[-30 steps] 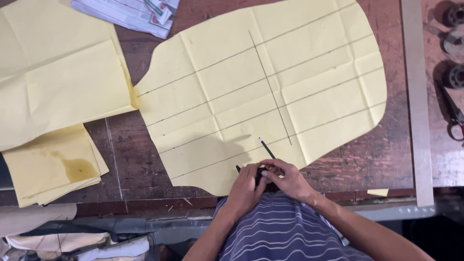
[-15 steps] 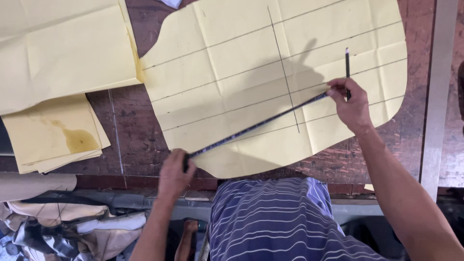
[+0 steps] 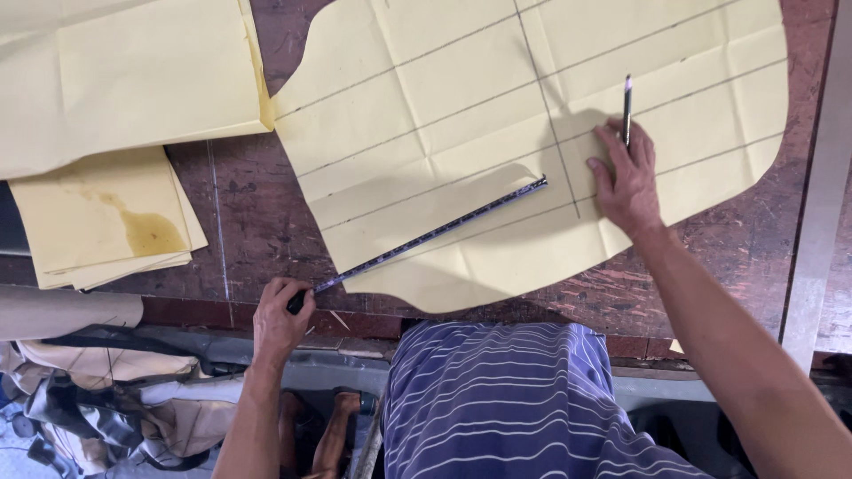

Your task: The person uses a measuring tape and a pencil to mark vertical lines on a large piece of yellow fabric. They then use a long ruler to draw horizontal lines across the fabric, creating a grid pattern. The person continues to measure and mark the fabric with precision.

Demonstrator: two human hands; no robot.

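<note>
A large yellow paper pattern (image 3: 461, 115) with ruled pencil lines and creases lies on a worn dark red table (image 3: 257, 222). My left hand (image 3: 282, 318) sits at the table's near edge, closed on one end of a dark measuring tape (image 3: 426, 238). The tape stretches diagonally up to the right across the paper, and its far end lies free on the paper. My right hand (image 3: 626, 177) rests flat on the pattern to the right of that end, with a pencil (image 3: 627, 106) held between its fingers, tip pointing away from me.
More yellow paper sheets (image 3: 124, 80) lie at the upper left, and a stained stack (image 3: 106, 222) below them. A pale metal bar (image 3: 821, 195) runs along the table's right side. Cloth and bags (image 3: 106, 390) lie under the table's near edge on the left.
A second ago both hands were together at the near edge. They drew the tape out across the paper. Now my right hand has let go of the tape's far end and lies flat.
</note>
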